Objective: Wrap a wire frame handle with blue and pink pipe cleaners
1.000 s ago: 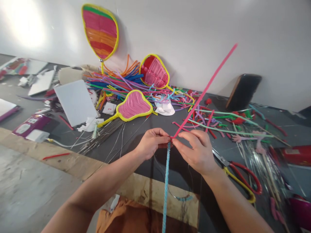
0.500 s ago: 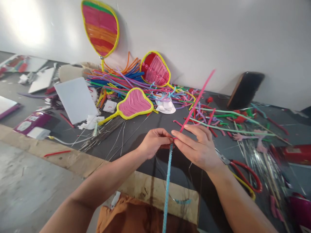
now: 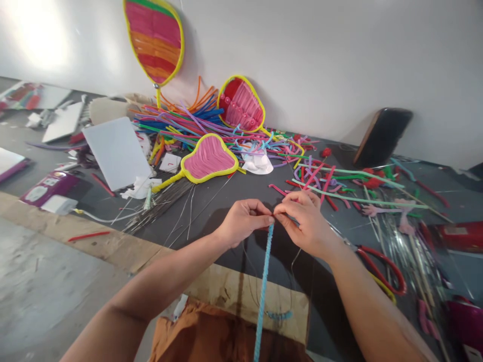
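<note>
My left hand (image 3: 247,221) is closed, with thumb and forefinger pinching the top end of a light blue fuzzy pipe cleaner stem (image 3: 265,276). The stem hangs down towards my lap. Just to its right, my right hand (image 3: 304,221) is closed in a pinch, its fingertips almost touching my left thumb. A bright pink pipe cleaner (image 3: 314,175) shows beyond the right fingers and seems to run into that hand; its near end is hidden by the fingers.
Yellow-rimmed paddle shapes, one pink (image 3: 209,158), lie or lean at the back. Coloured pipe cleaners (image 3: 177,123) are heaped behind. Scissors with red handles (image 3: 385,269) and metal wires sit right, a phone (image 3: 383,137) leans on the wall, and a white card (image 3: 116,153) lies left.
The pink pipe cleaner, which stood up steeply from my right fingers, now shows low and short behind them. My right fingers have curled into a tighter pinch beside my left hand.
</note>
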`<state>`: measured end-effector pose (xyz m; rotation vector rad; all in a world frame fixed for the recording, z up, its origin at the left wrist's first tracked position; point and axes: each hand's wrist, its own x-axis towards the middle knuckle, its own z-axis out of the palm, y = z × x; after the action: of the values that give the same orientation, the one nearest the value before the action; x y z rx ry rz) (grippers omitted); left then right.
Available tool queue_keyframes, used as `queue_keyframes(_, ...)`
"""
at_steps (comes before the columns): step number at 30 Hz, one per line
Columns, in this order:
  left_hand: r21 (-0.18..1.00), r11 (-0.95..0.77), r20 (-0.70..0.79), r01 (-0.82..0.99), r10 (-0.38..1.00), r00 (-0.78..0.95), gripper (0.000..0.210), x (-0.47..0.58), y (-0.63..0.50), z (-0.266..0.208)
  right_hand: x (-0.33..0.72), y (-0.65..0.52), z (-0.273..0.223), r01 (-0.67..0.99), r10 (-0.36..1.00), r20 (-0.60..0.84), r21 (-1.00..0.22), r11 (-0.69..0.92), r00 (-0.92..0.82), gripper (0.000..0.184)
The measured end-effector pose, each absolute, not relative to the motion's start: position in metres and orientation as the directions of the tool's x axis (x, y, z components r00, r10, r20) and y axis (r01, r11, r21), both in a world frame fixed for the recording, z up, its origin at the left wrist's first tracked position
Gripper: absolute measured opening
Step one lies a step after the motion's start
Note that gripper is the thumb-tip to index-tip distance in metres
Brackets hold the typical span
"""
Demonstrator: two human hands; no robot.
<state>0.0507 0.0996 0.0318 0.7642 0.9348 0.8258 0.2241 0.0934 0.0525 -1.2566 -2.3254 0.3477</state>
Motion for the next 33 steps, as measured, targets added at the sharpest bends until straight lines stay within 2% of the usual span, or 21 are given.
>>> queue_keyframes(6, 0.890, 0.397, -0.307, -0.224, 0.886, 0.349, 0.021, 0.051, 0.099, 0.032, 0.221, 0.100, 0.061, 0.722, 0.876, 0.182, -0.505, 0.473, -0.447, 0.014)
queue_keyframes(12, 0.907, 0.355, -0.260, -0.229, 0.896, 0.359, 0.021, 0.048, 0.099, 0.036, 0.220, 0.114, 0.077, 0.714, 0.851, 0.019, -0.533, 0.453, -0.526, 0.016)
queue_keyframes(19, 0.973, 0.186, -0.137, -0.135, 0.941, 0.310, 0.025, 0.050, 0.097, 0.038, 0.217, 0.134, 0.089, 0.756, 0.781, -0.327, -0.598, 0.265, -0.532, 0.019)
queue_keyframes(21, 0.986, 0.139, -0.105, -0.092, 0.948, 0.300, 0.026, 0.050, 0.096, 0.038, 0.215, 0.139, 0.091, 0.759, 0.747, -0.386, -0.607, 0.235, -0.541, 0.017)
queue_keyframes(25, 0.995, 0.101, -0.090, -0.025, 0.956, 0.278, 0.027, 0.049, 0.094, 0.041, 0.207, 0.143, 0.095, 0.776, 0.719, -0.427, -0.579, 0.248, -0.549, 0.017)
queue_keyframes(29, 0.987, 0.147, -0.120, -0.068, 0.947, 0.298, 0.025, 0.048, 0.093, 0.042, 0.204, 0.142, 0.096, 0.818, 0.694, -0.489, -0.514, 0.260, -0.528, 0.018)
queue_keyframes(31, 0.972, 0.202, -0.153, -0.122, 0.934, 0.323, 0.021, 0.047, 0.095, 0.042, 0.207, 0.143, 0.096, 0.811, 0.725, -0.439, -0.511, 0.285, -0.531, 0.019)
queue_keyframes(33, 0.948, 0.264, -0.194, -0.177, 0.921, 0.339, 0.023, 0.045, 0.098, 0.042, 0.213, 0.142, 0.095, 0.778, 0.807, -0.275, -0.540, 0.321, -0.523, 0.023)
